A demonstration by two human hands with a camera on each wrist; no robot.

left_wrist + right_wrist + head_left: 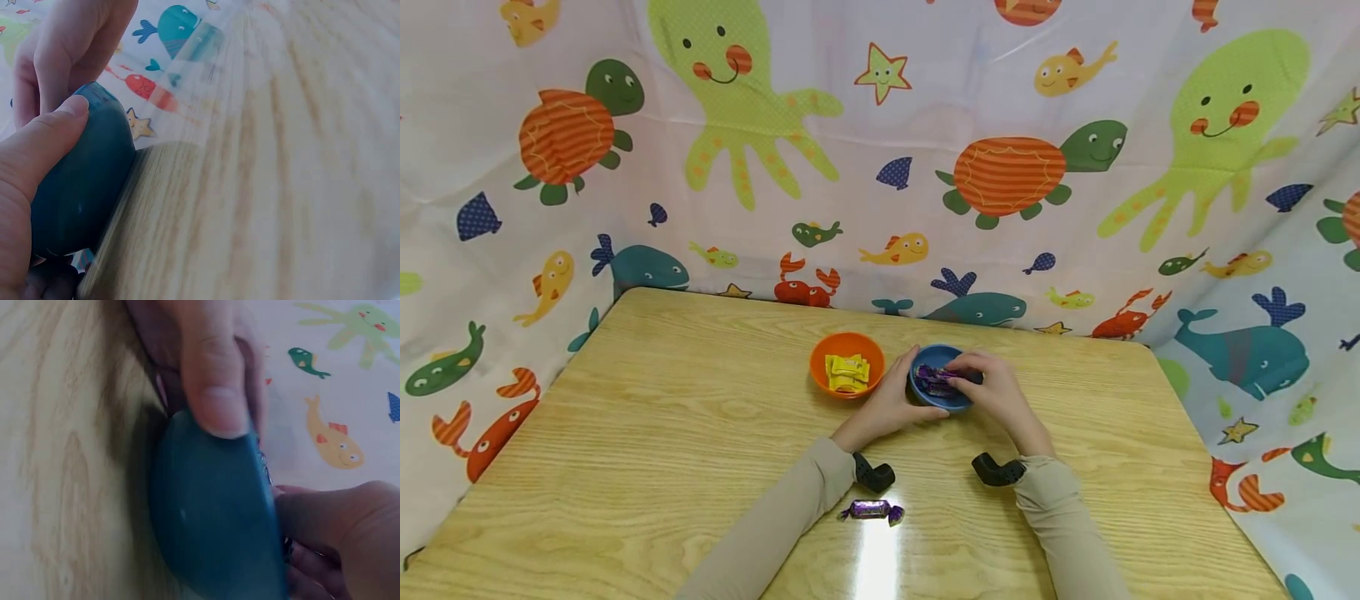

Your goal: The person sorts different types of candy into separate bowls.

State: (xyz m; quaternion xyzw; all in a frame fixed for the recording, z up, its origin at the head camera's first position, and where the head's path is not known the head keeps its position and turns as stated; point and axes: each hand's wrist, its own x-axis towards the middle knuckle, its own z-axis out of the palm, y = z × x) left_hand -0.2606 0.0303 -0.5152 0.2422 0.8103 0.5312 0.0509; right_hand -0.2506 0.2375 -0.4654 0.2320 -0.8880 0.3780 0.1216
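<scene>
A small blue bowl [953, 406] holds several purple-wrapped candies [931, 382]. My left hand [889, 402] grips it from the left, fingers around the far side and thumb [219, 415] on the near rim. From the right, my right hand [992, 390] reaches over the rim with curled fingers and pinches a purple candy among the others. In both wrist views the bowl's wall [87, 181] hides most of what the fingertips touch. Another purple-wrapped candy [870, 509] with twisted ends lies alone on the table, below the hands.
To the left of the blue bowl stands an orange bowl [817, 385] with several yellow-wrapped candies [847, 372]. The wooden table [700, 400] ends at a curtain [917, 92] printed with sea animals. A black band piece [874, 475] sits at each wrist.
</scene>
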